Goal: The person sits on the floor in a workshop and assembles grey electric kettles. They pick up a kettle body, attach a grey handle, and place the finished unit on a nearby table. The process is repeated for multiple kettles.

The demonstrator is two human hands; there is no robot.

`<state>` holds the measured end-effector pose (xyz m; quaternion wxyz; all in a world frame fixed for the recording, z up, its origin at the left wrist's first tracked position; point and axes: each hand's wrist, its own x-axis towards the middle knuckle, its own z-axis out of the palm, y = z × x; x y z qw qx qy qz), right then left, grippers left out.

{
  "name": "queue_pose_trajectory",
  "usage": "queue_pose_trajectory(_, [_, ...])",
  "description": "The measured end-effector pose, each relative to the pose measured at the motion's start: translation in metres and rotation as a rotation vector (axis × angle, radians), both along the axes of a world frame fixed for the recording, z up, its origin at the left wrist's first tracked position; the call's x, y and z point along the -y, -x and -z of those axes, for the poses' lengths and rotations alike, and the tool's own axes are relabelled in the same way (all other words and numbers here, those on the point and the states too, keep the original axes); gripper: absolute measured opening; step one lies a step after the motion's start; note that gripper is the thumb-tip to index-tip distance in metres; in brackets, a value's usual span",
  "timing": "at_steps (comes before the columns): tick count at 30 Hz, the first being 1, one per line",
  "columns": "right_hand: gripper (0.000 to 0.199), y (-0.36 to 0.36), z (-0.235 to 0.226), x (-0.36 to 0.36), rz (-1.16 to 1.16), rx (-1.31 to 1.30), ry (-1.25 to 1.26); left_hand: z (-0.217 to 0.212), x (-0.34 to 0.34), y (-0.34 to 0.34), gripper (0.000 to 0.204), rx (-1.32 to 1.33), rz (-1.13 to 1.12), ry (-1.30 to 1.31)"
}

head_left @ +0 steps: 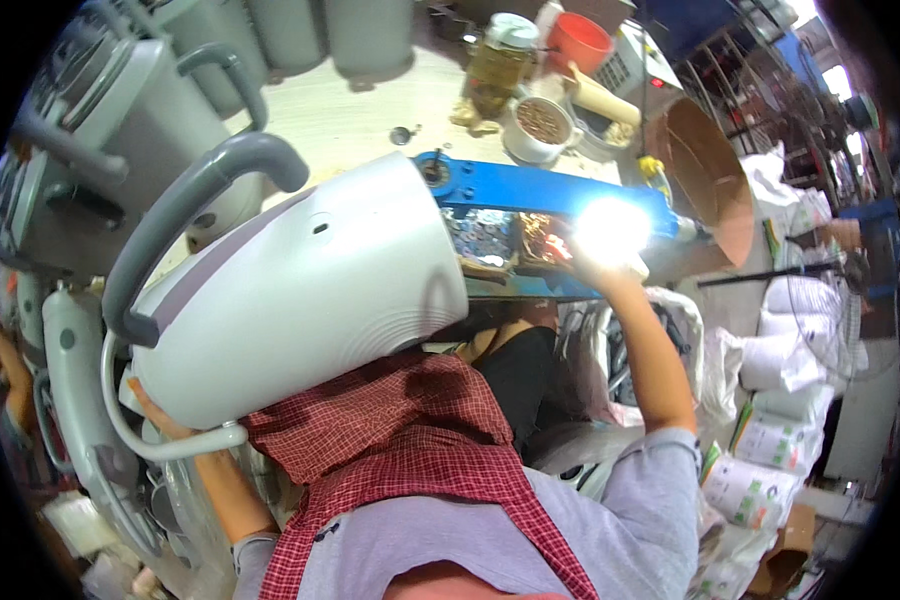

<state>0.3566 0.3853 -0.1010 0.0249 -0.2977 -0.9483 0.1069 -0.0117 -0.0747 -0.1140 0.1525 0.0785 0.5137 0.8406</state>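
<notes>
A large white plastic bucket (310,280) lies on its side across my lap, its narrower ringed end toward a blue machine arm (520,185). It has a thick grey curved handle (185,200) and a thin white bail. My left hand (162,412) holds it at the left end, fingers partly hidden behind it. My right hand (600,272) is at a parts tray under the blue arm, beside a compartment of small coppery pieces (542,238). Bright glare from a lamp (613,228) hides its fingertips. The neighbouring compartment holds small silvery pieces (478,236).
Several similar grey-white containers (160,110) crowd the left. On the pale table (355,120) stand a lidded jar (500,65), a cup of small brown pieces (540,130) and a red cup (578,42). An open sack (595,350) with dark parts and white packages (755,490) lie to the right.
</notes>
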Motion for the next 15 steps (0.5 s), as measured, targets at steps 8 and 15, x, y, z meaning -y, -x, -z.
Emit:
queue_pose_trajectory(8, [0.022, 0.047, -0.084, 0.074, -0.079, -0.761, 0.419, -0.027, -0.013, -0.021, 0.060, 0.073, -0.117, 0.008])
queue_pose_trajectory(15, [0.014, 0.146, -0.091, 0.038, 0.018, -0.801, 0.617, -0.003, 0.001, -0.005, 0.064, 0.222, -0.207, -0.057])
